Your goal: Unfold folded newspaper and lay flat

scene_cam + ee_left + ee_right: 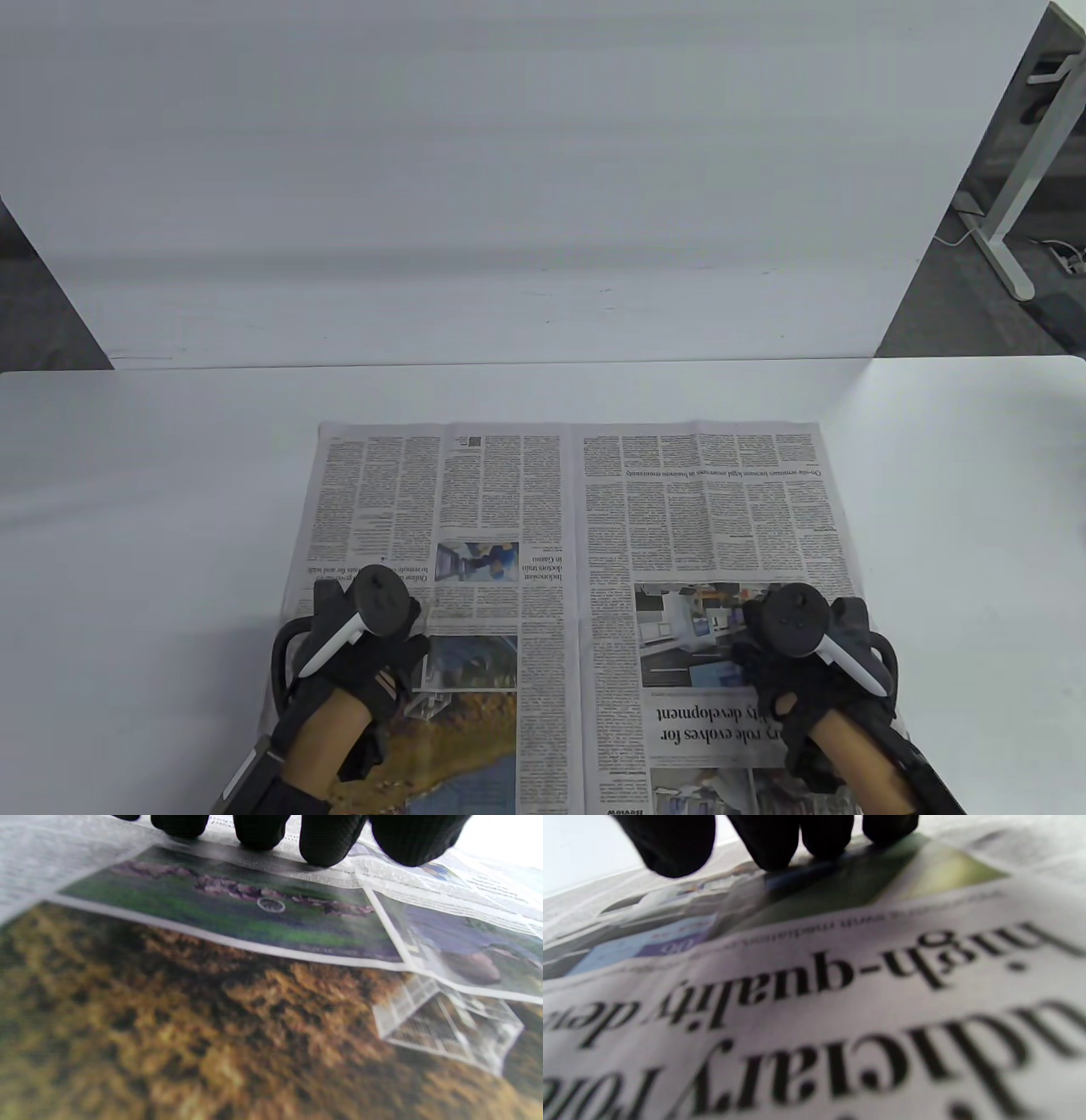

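Two broad pages of the newspaper (577, 543) are seen opened out on the white counter (153, 509), near its front edge, with the centre crease running away from the person. The unfolding is judged essentially done; the step in hand is judged to be the flattening. It would best be carried out by sweeping outward from the centre crease with even, light pressure, so that the thin sheet is neither dragged across the counter nor torn.

The left hand (361, 645) is laid on the left page, its fingers (326, 840) extended with the tips pressed onto the paper above the printed photographs. The right hand (802, 654) is laid likewise on the right page, its fingers (772, 844) touching the sheet. Nothing is grasped by either hand; both are released and merely resting flat.
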Action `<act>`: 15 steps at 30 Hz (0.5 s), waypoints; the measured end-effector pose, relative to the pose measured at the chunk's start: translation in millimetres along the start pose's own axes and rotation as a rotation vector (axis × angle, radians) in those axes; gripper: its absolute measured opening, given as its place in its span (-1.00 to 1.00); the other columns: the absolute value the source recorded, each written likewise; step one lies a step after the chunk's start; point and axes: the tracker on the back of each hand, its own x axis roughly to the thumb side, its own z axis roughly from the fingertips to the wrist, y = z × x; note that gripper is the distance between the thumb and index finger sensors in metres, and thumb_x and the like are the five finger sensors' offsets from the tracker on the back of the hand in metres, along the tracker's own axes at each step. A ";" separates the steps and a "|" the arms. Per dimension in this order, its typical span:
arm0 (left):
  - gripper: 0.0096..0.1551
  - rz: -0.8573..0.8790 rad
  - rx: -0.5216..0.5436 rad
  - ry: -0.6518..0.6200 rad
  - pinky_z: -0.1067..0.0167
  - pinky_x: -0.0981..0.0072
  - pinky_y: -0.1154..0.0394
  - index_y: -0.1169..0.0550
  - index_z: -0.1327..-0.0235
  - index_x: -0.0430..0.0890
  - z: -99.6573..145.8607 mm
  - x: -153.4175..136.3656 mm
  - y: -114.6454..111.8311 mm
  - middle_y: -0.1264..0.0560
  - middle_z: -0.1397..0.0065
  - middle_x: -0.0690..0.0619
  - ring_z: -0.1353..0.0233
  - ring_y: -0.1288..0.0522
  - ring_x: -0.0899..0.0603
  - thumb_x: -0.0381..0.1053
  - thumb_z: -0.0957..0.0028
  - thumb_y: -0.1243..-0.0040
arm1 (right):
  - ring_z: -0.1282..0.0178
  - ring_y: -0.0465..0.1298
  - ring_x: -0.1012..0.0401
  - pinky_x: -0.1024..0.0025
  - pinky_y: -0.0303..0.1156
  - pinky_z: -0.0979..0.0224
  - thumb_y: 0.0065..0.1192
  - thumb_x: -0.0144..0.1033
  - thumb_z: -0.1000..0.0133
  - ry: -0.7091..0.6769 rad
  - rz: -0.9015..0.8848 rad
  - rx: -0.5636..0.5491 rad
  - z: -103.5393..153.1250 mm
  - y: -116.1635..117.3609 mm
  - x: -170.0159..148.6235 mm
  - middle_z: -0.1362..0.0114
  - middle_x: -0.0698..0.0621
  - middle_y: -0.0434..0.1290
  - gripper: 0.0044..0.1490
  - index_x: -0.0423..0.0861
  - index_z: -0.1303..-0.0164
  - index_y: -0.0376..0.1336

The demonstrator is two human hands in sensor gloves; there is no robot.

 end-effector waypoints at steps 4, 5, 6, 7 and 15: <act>-0.22 0.039 0.001 0.002 -0.45 -0.50 0.02 -0.23 -0.55 0.09 -14.1 -3.8 -1.4 0.02 -0.68 -0.14 -0.60 0.10 -0.58 0.19 -0.03 -0.10 | -0.65 -0.15 -0.34 -0.60 -0.19 -0.36 0.16 0.11 -0.08 0.020 -0.042 0.017 -15.1 -2.0 -1.3 -0.74 -0.24 -0.06 -0.09 -0.07 -0.58 0.04; -0.22 0.048 0.005 0.003 -0.45 -0.50 0.04 -0.21 -0.55 0.09 -16.8 -4.7 -1.8 0.04 -0.69 -0.13 -0.60 0.13 -0.56 0.19 -0.03 -0.10 | -0.65 -0.17 -0.34 -0.60 -0.19 -0.36 0.16 0.11 -0.08 0.027 -0.046 0.020 -17.7 -2.6 -1.7 -0.74 -0.22 -0.08 -0.09 -0.06 -0.59 0.03; -0.21 0.061 0.001 0.004 -0.46 -0.49 0.06 -0.19 -0.56 0.11 -20.9 -6.4 -2.3 0.07 -0.69 -0.11 -0.61 0.16 -0.54 0.20 -0.03 -0.10 | -0.65 -0.18 -0.33 -0.60 -0.20 -0.36 0.16 0.11 -0.08 0.034 -0.052 0.024 -21.5 -3.1 -2.2 -0.74 -0.21 -0.09 -0.08 -0.05 -0.59 0.02; -0.20 0.075 -0.007 0.005 -0.46 -0.49 0.09 -0.16 -0.56 0.12 -24.6 -7.9 -3.0 0.09 -0.69 -0.09 -0.61 0.19 -0.52 0.20 -0.03 -0.10 | -0.65 -0.20 -0.32 -0.60 -0.21 -0.36 0.15 0.11 -0.08 0.034 -0.055 0.029 -24.8 -3.6 -2.8 -0.75 -0.19 -0.11 -0.08 -0.04 -0.60 0.01; -0.18 0.067 0.001 0.000 -0.47 -0.47 0.13 -0.13 -0.56 0.13 -26.5 -6.9 -3.5 0.13 -0.69 -0.08 -0.61 0.24 -0.51 0.21 -0.03 -0.10 | -0.65 -0.22 -0.32 -0.60 -0.21 -0.36 0.15 0.12 -0.08 0.031 -0.055 -0.002 -27.3 -3.3 -1.6 -0.75 -0.18 -0.11 -0.08 -0.02 -0.59 0.01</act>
